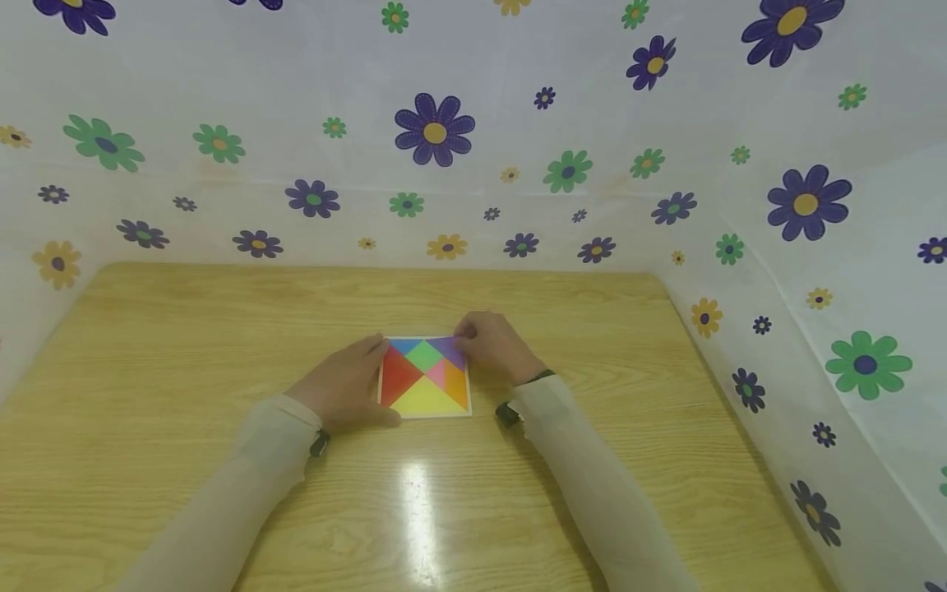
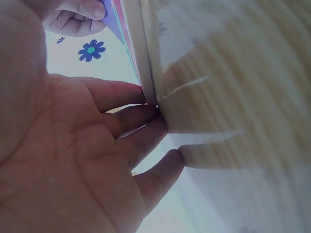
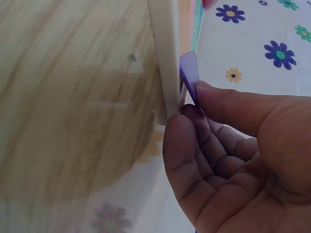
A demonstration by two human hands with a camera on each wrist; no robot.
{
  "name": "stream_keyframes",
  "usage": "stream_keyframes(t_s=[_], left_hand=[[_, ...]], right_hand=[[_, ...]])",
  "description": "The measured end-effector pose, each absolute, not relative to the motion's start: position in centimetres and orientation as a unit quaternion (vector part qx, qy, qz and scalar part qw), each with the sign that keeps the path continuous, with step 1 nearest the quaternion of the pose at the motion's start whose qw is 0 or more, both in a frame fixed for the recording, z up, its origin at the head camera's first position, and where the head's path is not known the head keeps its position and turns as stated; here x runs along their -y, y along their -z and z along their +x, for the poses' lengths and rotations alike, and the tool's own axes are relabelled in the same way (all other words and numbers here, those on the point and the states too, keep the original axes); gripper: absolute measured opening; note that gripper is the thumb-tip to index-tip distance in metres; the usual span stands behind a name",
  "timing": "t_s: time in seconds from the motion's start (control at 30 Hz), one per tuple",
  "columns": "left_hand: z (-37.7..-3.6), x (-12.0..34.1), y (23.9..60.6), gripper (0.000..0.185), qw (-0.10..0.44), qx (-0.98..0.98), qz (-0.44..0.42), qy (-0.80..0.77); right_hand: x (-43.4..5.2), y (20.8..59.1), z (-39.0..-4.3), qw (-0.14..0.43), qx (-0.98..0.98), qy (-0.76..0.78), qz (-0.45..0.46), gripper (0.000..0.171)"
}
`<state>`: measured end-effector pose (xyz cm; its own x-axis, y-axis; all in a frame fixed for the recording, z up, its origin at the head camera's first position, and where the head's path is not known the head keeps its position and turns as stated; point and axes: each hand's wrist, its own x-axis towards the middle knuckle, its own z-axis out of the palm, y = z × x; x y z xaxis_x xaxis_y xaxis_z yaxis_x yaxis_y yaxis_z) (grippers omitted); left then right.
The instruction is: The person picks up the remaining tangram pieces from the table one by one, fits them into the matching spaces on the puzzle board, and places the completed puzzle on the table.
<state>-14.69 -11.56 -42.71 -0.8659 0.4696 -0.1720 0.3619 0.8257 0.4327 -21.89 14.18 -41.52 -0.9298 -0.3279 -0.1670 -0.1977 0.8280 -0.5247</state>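
The tangram tray (image 1: 425, 376) sits mid-desk (image 1: 148, 427), nearly filled. The left hand (image 1: 344, 386) lies open, fingers straight against the tray's left edge — the right hand (image 1: 497, 345) pinches the purple piece (image 1: 450, 349) at the far right corner, seemingly the last to seat.

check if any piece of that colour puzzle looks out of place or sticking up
One does: the purple piece at the far right corner of the puzzle tray stands up above the white rim, pinched by the right hand. The other pieces lie flat. The left hand rests against the tray's left edge.
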Motion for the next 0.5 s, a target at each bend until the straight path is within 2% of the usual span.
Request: stream_keyframes(t_s=[0.27,0.5], left_hand=[[-14.83,11.64,43.22,0.116,0.143,-0.947,0.209,-0.2],[-15.04,11.9,43.26,0.119,0.15,-0.945,0.21,-0.199]], right_hand=[[-13.63,41.45,-21.51,0.139,-0.951,0.245,-0.13,0.01],[-14.0,42.03,-21.36,0.122,-0.947,0.262,-0.138,0.013]])
